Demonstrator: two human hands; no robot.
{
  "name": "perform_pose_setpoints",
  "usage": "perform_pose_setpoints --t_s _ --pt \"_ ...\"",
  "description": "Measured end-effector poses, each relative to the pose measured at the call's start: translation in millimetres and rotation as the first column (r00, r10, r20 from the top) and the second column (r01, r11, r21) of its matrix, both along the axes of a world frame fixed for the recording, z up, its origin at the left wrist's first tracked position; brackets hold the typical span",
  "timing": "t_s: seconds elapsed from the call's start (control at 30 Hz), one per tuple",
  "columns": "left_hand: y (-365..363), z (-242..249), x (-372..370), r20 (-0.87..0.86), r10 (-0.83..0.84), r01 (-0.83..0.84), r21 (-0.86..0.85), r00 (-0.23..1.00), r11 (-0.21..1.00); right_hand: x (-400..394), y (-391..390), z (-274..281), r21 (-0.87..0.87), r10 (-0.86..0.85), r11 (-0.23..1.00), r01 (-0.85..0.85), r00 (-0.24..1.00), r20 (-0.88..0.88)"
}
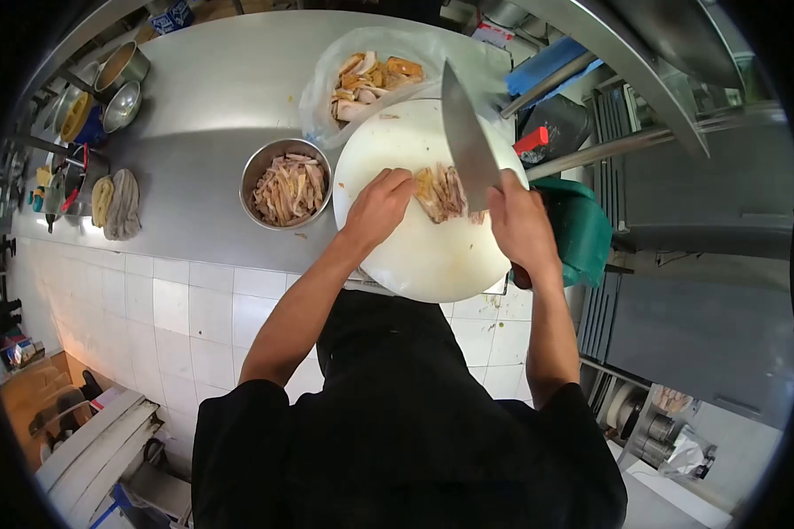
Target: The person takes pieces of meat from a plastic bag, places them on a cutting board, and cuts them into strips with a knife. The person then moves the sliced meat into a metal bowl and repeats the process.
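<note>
A round white cutting board point(432, 264) lies at the table's edge in front of me, with partly sliced cooked meat point(441, 193) in its middle. My left hand point(382, 204) is on the board with its fingers curled against the left end of the meat. A large knife point(469, 132) is gripped in my right hand point(522, 225), its wide blade pointing away from me, just right of the slices. Left of the board, a steel bowl point(249, 210) holds many cut strips of meat point(289, 187). Behind the board, larger meat pieces point(362, 84) lie in a clear plastic bag point(318, 110).
Folded cloths point(122, 204) lie on the steel table point(194, 106) toward the left. Pots and bowls point(122, 106) stand at its far left end. A green bin point(578, 229) is right of the board, beside a metal rail point(609, 150).
</note>
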State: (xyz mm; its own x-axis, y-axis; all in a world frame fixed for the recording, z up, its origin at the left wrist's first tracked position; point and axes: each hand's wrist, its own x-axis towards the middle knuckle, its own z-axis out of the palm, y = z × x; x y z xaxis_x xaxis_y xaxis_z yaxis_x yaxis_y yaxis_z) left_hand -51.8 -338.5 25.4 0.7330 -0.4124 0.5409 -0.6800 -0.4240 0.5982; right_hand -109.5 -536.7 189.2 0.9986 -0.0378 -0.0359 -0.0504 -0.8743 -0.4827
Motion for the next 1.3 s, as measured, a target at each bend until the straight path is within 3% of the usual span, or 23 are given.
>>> perform_pose_setpoints --t_s 0.1,0.17,0.2,0.3,0.37,0.4,0.43,0.47,0.5,0.6,0.63,0.87,0.97,1.0,1.07,1.13,1.2,1.27,1.3 --pt "0.1 -1.6 1.5 -0.007 0.003 -0.003 -0.006 1.0 1.0 -8.9 16.1 20.3 -0.026 -0.035 0.999 0.035 0.999 0.017" --pt "0.7 -0.9 2.8 -0.001 0.007 -0.007 -0.007 1.0 1.0 -10.9 22.0 -19.9 -0.192 0.004 0.981 -0.021 0.996 -0.089" --pt "0.8 0.5 2.3 0.008 0.012 -0.012 -0.012 1.0 1.0 -5.5 26.6 -69.0 -0.232 0.021 0.971 -0.058 0.987 -0.158" --pt "-0.2 3.5 6.4 0.039 0.022 -0.021 -0.021 0.999 1.0 4.1 14.9 -77.1 -0.14 -0.007 0.99 -0.012 0.991 -0.132" --pt "0.0 3.1 4.7 0.055 0.005 -0.004 -0.019 0.998 1.0 13.1 -13.7 -102.9 0.03 0.174 0.983 -0.182 0.969 0.178" --pt "0.0 0.9 5.4 0.052 0.003 -0.003 -0.004 0.999 1.0 16.2 -14.3 -88.9 0.023 0.177 0.983 -0.184 0.967 0.184" --pt "1.0 -1.1 2.2 0.039 0.0 0.0 0.015 0.999 1.0 16.7 -10.8 -65.6 0.261 0.028 0.965 -0.007 0.997 -0.078" --pt "1.0 0.7 1.9 0.042 0.007 -0.008 0.013 0.999 1.0 20.2 -8.0 -48.8 0.429 -0.055 0.877 0.215 0.933 -0.356" --pt "1.1 2.4 1.0 0.035 0.011 -0.011 0.009 0.999 1.0 19.3 -7.0 -43.9 0.464 -0.079 0.858 0.22 0.949 -0.304" --pt "2.4 3.8 -0.5 0.025 0.015 -0.015 0.011 1.0 1.0 18.1 -14.3 -29.0 0.331 -0.09 0.937 0.115 0.992 -0.09" --pt "1.7 3.9 0.1 0.03 0.016 -0.016 0.012 0.999 1.0 17.6 -18.4 -23.5 0.207 -0.045 0.977 0.042 0.999 0.011" --pt "27.2 16.9 -6.0 0.038 0.163 -0.159 -0.087 0.986 0.983 -14.3 14.6 36.0 -0.025 0.023 1.0 -0.019 0.982 0.189" --pt "47.5 16.8 -9.8 -0.002 0.305 -0.302 -0.132 0.952 0.944 -15.2 27.0 22.5 -0.137 0.034 0.99 -0.018 0.993 0.116" --pt "52.6 15.8 -9.6 -0.004 0.308 -0.306 -0.131 0.951 0.943 -11.8 35.7 5.6 -0.198 -0.002 0.98 -0.008 0.999 -0.051" --pt "60.8 16.5 -10.6 -0.05 0.342 -0.346 -0.164 0.938 0.924 -2.4 32.9 -81.7 -0.154 0.089 0.984 -0.095 0.995 -0.043" --pt "61.6 26.4 -10.0 -0.003 0.367 -0.363 -0.166 0.93 0.917 15.4 26.1 -86.0 -0.107 0.123 0.987 -0.12 0.992 0.023" --pt "59.9 31.3 -15.2 -0.11 0.305 -0.32 -0.168 0.946 0.932 19.0 16.4 -92.7 -0.048 0.116 0.993 -0.112 0.99 0.081" --pt "56.9 31.1 -13.5 -0.076 0.298 -0.307 -0.159 0.952 0.938 35.5 1.3 -95.6 0.231 0.038 0.973 -0.017 0.995 -0.087" --pt "56.9 29.3 -15.5 -0.056 0.29 -0.295 -0.138 0.955 0.946 36.1 15.6 -57.5 0.376 -0.081 0.902 0.212 0.939 -0.335"
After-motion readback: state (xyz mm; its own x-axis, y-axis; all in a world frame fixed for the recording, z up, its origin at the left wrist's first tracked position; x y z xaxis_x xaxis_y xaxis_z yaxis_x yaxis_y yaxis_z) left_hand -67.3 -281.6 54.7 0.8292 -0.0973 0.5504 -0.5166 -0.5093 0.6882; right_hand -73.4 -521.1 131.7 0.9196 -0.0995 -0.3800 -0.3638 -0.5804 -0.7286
